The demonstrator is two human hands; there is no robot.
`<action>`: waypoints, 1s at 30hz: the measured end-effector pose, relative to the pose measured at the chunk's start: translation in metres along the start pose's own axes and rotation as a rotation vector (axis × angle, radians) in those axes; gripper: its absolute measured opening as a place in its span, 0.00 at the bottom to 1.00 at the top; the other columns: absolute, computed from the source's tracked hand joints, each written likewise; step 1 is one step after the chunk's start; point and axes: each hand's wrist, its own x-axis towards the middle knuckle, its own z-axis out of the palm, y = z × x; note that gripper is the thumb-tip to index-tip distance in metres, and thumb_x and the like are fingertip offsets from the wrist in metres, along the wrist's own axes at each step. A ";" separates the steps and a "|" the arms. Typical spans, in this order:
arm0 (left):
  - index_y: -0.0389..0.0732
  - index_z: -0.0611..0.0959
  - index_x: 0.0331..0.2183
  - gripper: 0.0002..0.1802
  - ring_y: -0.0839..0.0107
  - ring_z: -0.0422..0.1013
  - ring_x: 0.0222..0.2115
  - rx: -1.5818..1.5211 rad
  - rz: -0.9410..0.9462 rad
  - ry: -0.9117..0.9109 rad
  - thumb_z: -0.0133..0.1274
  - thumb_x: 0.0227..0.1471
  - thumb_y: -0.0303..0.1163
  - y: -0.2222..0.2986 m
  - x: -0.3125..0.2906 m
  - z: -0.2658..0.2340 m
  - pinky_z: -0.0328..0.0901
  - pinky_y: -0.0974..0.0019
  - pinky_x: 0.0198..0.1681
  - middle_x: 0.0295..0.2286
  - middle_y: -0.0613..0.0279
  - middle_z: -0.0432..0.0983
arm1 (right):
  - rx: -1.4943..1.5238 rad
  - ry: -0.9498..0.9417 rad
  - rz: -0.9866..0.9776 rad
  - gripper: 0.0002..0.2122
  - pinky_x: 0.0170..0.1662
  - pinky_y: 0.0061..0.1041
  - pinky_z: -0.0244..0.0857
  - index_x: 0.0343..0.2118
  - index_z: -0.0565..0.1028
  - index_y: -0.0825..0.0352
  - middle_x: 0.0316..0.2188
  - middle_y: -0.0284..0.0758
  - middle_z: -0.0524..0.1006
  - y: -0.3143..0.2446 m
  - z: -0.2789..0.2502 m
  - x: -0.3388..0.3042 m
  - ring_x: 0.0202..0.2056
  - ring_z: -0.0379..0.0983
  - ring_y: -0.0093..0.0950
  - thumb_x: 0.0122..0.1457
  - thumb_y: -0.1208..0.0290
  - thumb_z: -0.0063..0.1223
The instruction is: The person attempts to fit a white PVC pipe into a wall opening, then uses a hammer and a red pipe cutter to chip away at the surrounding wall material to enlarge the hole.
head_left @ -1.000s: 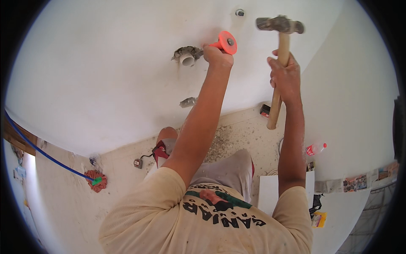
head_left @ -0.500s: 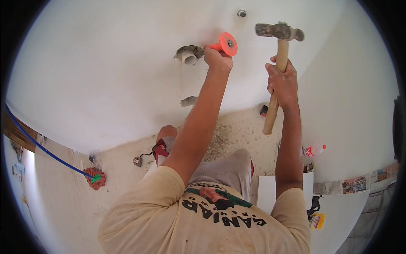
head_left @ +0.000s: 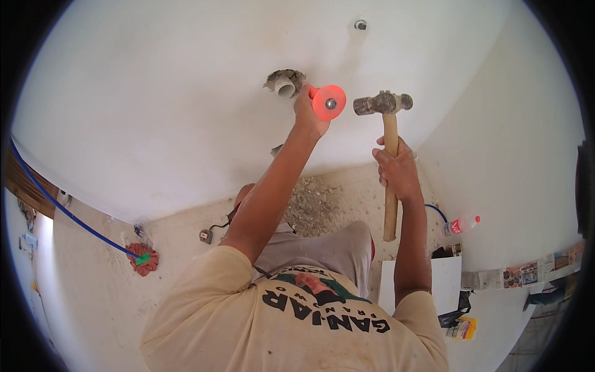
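My left hand (head_left: 312,116) is closed round the grip of a chisel (head_left: 328,103) with a round orange hand guard, its metal striking end showing in the middle of the guard. The chisel's tip is hidden behind my hand, by a rough hole (head_left: 300,77) in the white wall. A pale pipe end (head_left: 285,87) pokes out of that hole. In my right hand (head_left: 400,168) is a ball-peen hammer (head_left: 390,127), gripped at mid-handle. Its head is level with the guard, a short gap to the right of it.
Rubble (head_left: 313,208) lies on the floor below the wall. A tape measure (head_left: 205,235) and a reddish cloth (head_left: 144,260) with a blue hose (head_left: 74,226) are at left. On the right are a bottle (head_left: 462,225), a white board (head_left: 387,288) and newspaper (head_left: 520,276).
The hammer and my right hand have moved down and left, closer to the chisel. My left hand and the chisel sit lower in view, and the chisel's guard faces me more squarely.
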 end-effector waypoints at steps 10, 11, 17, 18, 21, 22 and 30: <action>0.43 0.71 0.31 0.17 0.72 0.69 0.20 0.724 -0.355 0.105 0.49 0.61 0.47 0.019 -0.058 -0.099 0.69 0.66 0.25 0.22 0.63 0.70 | 0.054 0.092 0.105 0.12 0.15 0.19 0.57 0.43 0.68 0.66 0.17 0.26 0.65 0.040 -0.009 -0.031 0.14 0.61 0.15 0.57 0.75 0.55; 0.42 0.71 0.31 0.17 0.72 0.69 0.20 0.698 -0.357 0.167 0.49 0.61 0.47 0.021 -0.063 -0.108 0.69 0.67 0.25 0.22 0.63 0.70 | 0.088 0.094 0.096 0.12 0.15 0.19 0.57 0.43 0.69 0.65 0.17 0.26 0.66 0.044 -0.006 -0.032 0.14 0.61 0.15 0.57 0.75 0.55; 0.41 0.72 0.34 0.19 0.72 0.70 0.25 0.542 -0.328 0.030 0.47 0.63 0.49 0.050 -0.077 -0.086 0.70 0.65 0.27 0.24 0.63 0.70 | 0.111 0.131 0.085 0.12 0.16 0.19 0.58 0.42 0.69 0.65 0.18 0.26 0.67 0.063 0.009 -0.047 0.14 0.62 0.16 0.56 0.76 0.56; 0.41 0.73 0.34 0.20 0.72 0.71 0.26 0.529 -0.328 0.010 0.47 0.63 0.50 0.056 -0.079 -0.082 0.69 0.66 0.28 0.24 0.63 0.70 | 0.104 0.133 0.073 0.11 0.16 0.19 0.58 0.42 0.69 0.65 0.18 0.26 0.68 0.069 0.014 -0.050 0.14 0.62 0.16 0.56 0.76 0.56; 0.41 0.72 0.35 0.19 0.70 0.71 0.25 0.468 -0.295 -0.019 0.47 0.63 0.49 0.070 -0.069 -0.087 0.70 0.63 0.28 0.24 0.62 0.70 | 0.072 0.109 0.000 0.11 0.17 0.18 0.58 0.42 0.68 0.65 0.18 0.27 0.68 0.078 0.031 -0.055 0.14 0.62 0.15 0.57 0.77 0.54; 0.41 0.72 0.35 0.19 0.70 0.71 0.26 0.468 -0.304 -0.023 0.47 0.63 0.49 0.074 -0.069 -0.088 0.70 0.63 0.29 0.24 0.62 0.70 | 0.060 0.100 -0.029 0.11 0.17 0.18 0.58 0.43 0.68 0.66 0.18 0.27 0.68 0.080 0.037 -0.057 0.15 0.62 0.15 0.58 0.78 0.53; 0.39 0.73 0.35 0.18 0.70 0.71 0.29 0.197 -0.275 -0.111 0.49 0.63 0.46 0.075 -0.065 -0.085 0.71 0.64 0.31 0.27 0.61 0.71 | -0.336 0.166 -0.644 0.08 0.25 0.20 0.64 0.39 0.70 0.68 0.21 0.30 0.72 0.091 0.064 -0.073 0.21 0.69 0.19 0.59 0.74 0.56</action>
